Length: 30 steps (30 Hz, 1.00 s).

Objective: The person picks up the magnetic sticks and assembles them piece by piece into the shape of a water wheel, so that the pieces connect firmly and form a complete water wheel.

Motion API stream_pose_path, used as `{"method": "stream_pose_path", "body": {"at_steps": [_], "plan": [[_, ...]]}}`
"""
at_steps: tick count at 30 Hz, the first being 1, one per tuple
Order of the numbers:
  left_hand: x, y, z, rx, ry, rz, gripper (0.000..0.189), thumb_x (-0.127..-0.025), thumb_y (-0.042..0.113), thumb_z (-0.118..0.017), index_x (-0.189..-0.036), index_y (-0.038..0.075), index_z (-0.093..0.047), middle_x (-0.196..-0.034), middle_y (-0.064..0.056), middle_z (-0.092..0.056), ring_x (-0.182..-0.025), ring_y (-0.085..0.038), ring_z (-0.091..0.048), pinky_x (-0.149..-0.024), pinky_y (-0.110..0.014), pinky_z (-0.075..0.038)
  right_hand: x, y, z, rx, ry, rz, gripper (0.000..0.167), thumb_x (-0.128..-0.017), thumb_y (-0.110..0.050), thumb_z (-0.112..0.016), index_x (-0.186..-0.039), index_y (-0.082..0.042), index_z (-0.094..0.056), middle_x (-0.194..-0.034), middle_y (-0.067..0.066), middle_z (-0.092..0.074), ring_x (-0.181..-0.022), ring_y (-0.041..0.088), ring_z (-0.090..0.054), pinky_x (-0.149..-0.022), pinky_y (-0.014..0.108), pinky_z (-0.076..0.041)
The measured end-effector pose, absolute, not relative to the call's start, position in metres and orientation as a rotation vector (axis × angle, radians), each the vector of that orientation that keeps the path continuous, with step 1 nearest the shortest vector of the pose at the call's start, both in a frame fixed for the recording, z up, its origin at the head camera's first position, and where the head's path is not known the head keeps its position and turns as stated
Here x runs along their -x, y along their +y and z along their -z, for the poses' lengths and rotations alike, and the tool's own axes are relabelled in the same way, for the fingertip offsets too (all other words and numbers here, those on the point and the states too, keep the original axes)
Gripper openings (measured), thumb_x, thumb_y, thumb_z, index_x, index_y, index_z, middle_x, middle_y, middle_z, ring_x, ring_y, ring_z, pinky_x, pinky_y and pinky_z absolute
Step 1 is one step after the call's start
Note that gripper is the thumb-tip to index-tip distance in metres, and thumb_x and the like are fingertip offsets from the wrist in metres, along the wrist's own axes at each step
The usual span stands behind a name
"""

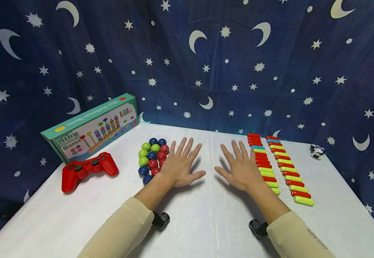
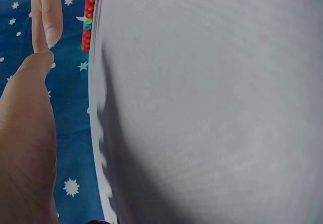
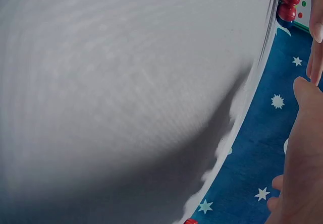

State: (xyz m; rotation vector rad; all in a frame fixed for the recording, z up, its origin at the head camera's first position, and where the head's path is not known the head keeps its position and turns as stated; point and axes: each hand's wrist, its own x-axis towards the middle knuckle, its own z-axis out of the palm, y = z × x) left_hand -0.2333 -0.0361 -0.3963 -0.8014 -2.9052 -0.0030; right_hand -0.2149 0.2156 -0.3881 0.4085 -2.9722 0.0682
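Palm down with its fingers spread, my left hand (image 1: pixel 180 166) is over the white table and holds nothing. It partly covers a cluster of glossy red, green and blue balls (image 1: pixel 153 163) at its left. My right hand (image 1: pixel 243 170), also flat with spread fingers and holding nothing, is beside the left of two columns of short red, yellow and blue plastic sticks (image 1: pixel 261 157) and hides part of that column. The two thumbs point at each other, apart. In the wrist views, the left hand (image 2: pixel 28 133) and right hand (image 3: pixel 305 153) appear side-on, above the cloth.
A red game controller (image 1: pixel 88 170) lies at the left, before a green Ring Challenge Game box (image 1: pixel 93 127). The second column of sticks (image 1: pixel 290 168) runs along the right. A small black-and-white figure (image 1: pixel 317 152) is near the right edge. Behind the table (image 1: pixel 193 229) hangs a starry blue curtain (image 1: pixel 174 53).
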Motion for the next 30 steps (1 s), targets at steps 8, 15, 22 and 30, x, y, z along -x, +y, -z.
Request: {"method": "stream_pose_path", "body": {"at_steps": [8, 15, 22, 30], "plan": [[0.232, -0.038, 0.394, 0.841, -2.864, 0.137, 0.09, -0.097, 0.074, -0.035, -0.168, 0.024, -0.01, -0.175, -0.01, -0.008, -0.163, -0.031, -0.004, -0.129, -0.057, -0.007, 0.215, 0.216, 0.385, -0.435, -2.945, -0.159, 0.085, -0.095, -0.06, -0.059, -0.164, -0.022, -0.028, -0.169, 0.021, -0.024, -0.157, 0.046, -0.016, -0.121, 0.075, -0.01], [0.221, -0.047, 0.381, 0.882, -2.841, 0.549, 0.079, -0.1, 0.06, -0.044, -0.166, 0.022, -0.023, -0.171, -0.012, -0.024, -0.159, -0.031, -0.023, -0.128, -0.051, -0.021, 0.203, 0.223, 0.368, -0.512, -2.896, -0.473, 0.073, -0.096, -0.04, -0.068, -0.16, -0.018, -0.039, -0.155, 0.019, -0.047, -0.142, 0.042, -0.044, -0.112, 0.067, -0.039], [0.208, -0.073, 0.369, 0.763, -2.765, 1.044, 0.051, -0.098, 0.041, -0.063, -0.142, 0.016, -0.062, -0.144, -0.002, -0.063, -0.137, -0.024, -0.057, -0.115, -0.047, -0.044, 0.19, 0.242, 0.346, -0.428, -2.928, -0.752, 0.057, -0.097, -0.03, -0.07, -0.149, -0.015, -0.053, -0.133, 0.015, -0.064, -0.112, 0.032, -0.066, -0.091, 0.053, -0.058], [0.207, -0.11, 0.361, 0.569, -2.668, 1.324, 0.032, -0.096, 0.018, -0.071, -0.127, 0.008, -0.071, -0.117, -0.01, -0.076, -0.101, -0.025, -0.072, -0.091, -0.046, -0.058, 0.184, 0.267, 0.335, -0.379, -3.052, -0.831, 0.041, -0.094, -0.025, -0.074, -0.133, -0.012, -0.067, -0.112, 0.009, -0.073, -0.101, 0.025, -0.068, -0.082, 0.039, -0.059]]}}
